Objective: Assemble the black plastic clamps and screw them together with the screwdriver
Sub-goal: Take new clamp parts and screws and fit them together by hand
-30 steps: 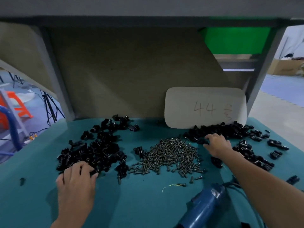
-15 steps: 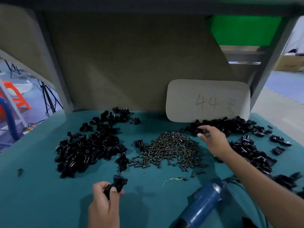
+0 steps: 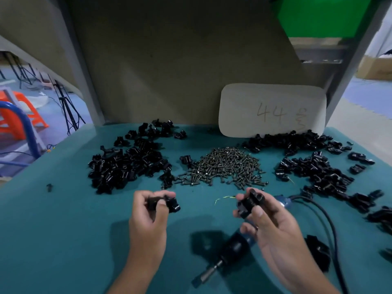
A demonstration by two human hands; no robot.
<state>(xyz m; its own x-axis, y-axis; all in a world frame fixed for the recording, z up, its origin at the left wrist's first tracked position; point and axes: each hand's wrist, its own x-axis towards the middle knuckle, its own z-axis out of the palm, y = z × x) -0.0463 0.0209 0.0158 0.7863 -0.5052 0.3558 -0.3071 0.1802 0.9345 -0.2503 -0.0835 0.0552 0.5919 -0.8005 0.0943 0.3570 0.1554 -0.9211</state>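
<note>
- Black plastic clamp pieces are in both hands, held above the teal counter (image 3: 63,240) near its front edge, apart from each other.
- Left hand (image 3: 148,219) has its fingers curled round one small black plastic clamp half (image 3: 169,203), thumb pressed on top.
- Right hand (image 3: 269,221) pinches a second black plastic clamp half (image 3: 249,202) between thumb and curled fingers.
- Under the right hand, at 5 o'clock, lies the blue-bodied electric screwdriver (image 3: 229,251), bit tip toward the front edge, with its black cable (image 3: 326,217) looping off to the right.
- At 12 o'clock from the hands sits a heap of small dark metal screws (image 3: 224,166).
- At 10 o'clock is a large pile of loose black clamp parts (image 3: 127,164); another pile of black parts (image 3: 314,164) spreads from 1 to 3 o'clock.
- Beyond the screws, a white rounded card marked "44" (image 3: 272,111) leans against the tan back panel (image 3: 169,71).
</note>
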